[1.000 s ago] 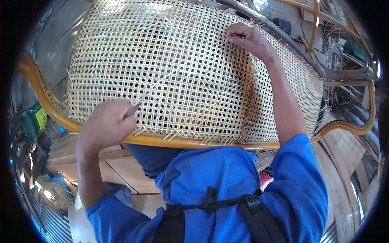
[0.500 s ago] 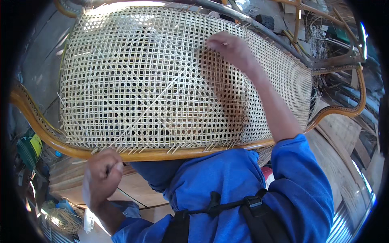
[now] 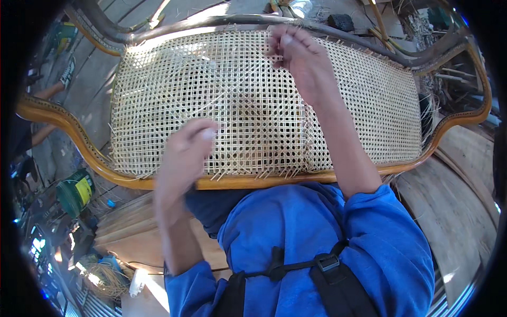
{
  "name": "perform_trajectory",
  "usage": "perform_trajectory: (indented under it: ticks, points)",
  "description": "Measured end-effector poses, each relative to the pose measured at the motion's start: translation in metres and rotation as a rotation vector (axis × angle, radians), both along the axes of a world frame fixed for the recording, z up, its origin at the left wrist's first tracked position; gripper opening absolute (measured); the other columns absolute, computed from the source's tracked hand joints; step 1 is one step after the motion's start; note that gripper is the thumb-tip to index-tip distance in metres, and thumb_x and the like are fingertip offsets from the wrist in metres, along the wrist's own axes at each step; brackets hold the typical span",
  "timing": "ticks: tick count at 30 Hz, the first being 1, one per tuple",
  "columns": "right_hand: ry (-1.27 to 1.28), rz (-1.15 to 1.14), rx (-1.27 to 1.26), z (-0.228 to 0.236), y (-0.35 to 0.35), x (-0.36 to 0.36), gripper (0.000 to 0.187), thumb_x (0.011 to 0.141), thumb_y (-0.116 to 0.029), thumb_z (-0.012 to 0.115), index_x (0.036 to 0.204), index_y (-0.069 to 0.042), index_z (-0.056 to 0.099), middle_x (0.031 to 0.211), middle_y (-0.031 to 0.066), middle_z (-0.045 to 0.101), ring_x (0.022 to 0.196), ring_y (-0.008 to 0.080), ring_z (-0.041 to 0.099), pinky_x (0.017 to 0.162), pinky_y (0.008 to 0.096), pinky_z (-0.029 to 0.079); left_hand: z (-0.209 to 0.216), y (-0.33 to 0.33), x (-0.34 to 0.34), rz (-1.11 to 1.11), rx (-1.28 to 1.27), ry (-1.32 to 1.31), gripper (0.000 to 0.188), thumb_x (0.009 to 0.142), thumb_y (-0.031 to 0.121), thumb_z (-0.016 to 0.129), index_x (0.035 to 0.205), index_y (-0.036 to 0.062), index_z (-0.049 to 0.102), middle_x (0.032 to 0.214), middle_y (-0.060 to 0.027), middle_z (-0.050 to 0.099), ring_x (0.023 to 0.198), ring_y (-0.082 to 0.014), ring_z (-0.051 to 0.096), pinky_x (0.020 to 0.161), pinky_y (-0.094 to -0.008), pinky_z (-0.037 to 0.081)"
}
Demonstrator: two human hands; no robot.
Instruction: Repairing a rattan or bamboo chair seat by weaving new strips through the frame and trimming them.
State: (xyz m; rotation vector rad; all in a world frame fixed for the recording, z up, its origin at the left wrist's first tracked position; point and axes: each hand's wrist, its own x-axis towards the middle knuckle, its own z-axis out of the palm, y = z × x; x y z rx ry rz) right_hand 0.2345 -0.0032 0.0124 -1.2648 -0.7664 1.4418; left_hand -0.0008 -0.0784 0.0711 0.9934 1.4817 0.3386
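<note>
fingers on the left hand (image 3: pixel 182 153) are loosely curled, on the right hand (image 3: pixel 306 68) half bent; kinda blurred, so whether anything's gripped can't be told. beneath both sets, a woven cane panel (image 3: pixel 253 108) is spread out, edged bodyward of the left fingers by a varnished wood rail (image 3: pixel 248 183). past the right fingertips, a dark pole (image 3: pixel 211 21) is seen.

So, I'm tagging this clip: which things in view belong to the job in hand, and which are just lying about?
Job in hand:
woven cane panel
curved wooden frame
left hand and right hand, over the panel

Seemingly lying about:
green container
dark block
small blue scrap
tangle of pale strands, perhaps offcuts
</note>
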Motion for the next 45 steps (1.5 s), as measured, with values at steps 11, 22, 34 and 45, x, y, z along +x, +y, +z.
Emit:
perform_trajectory:
  ticks: [11,22,34,45]
  points:
    - [-0.506,0.630,-0.307,-0.082,0.008,-0.004,0.032,0.093,-0.016,0.048,0.122,-0.007,0.057,0.066,0.0061,0.059,0.052,0.0118,0.052,0.047,0.0292,0.044,-0.103,0.088,0.086,-0.214,-0.031,0.175,0.049,0.084,0.008,0.042,0.133,0.0028,0.044,0.063,0.0006,0.052,0.048,-0.0054,0.043,0.044,-0.0204,0.036]
    - [-0.435,0.708,-0.282,-0.070,0.000,0.005,0.036,0.095,-0.018,0.045,0.128,-0.004,0.050,0.077,0.0113,0.064,0.060,0.0155,0.059,0.056,0.0291,0.051,-0.106,0.083,0.080,-0.058,-0.125,-0.050,0.051,0.085,0.005,0.042,0.135,-0.0023,0.037,0.061,0.0010,0.051,0.042,-0.0045,0.039,0.038,-0.0190,0.031]
    - [-0.630,0.722,-0.299,-0.073,-0.005,-0.009,0.029,0.086,-0.006,0.050,0.113,-0.010,0.061,0.086,0.0169,0.066,0.066,0.0212,0.062,0.064,0.0334,0.051,-0.094,0.055,0.087,-0.211,-0.009,0.144,0.030,0.082,0.006,0.042,0.107,0.0015,0.057,0.064,-0.0070,0.057,0.051,-0.0102,0.052,0.046,-0.0254,0.043]
    - [-1.000,0.618,0.224,-0.049,-0.036,-0.076,0.036,0.082,-0.009,0.058,0.118,-0.013,0.058,0.103,0.0079,0.064,0.099,0.0248,0.058,0.088,0.0347,0.048,-0.048,0.010,0.012,0.471,-0.056,-0.243,0.048,0.090,0.027,0.051,0.130,0.0006,0.040,0.071,-0.0016,0.048,0.053,-0.0092,0.045,0.047,-0.0265,0.042]
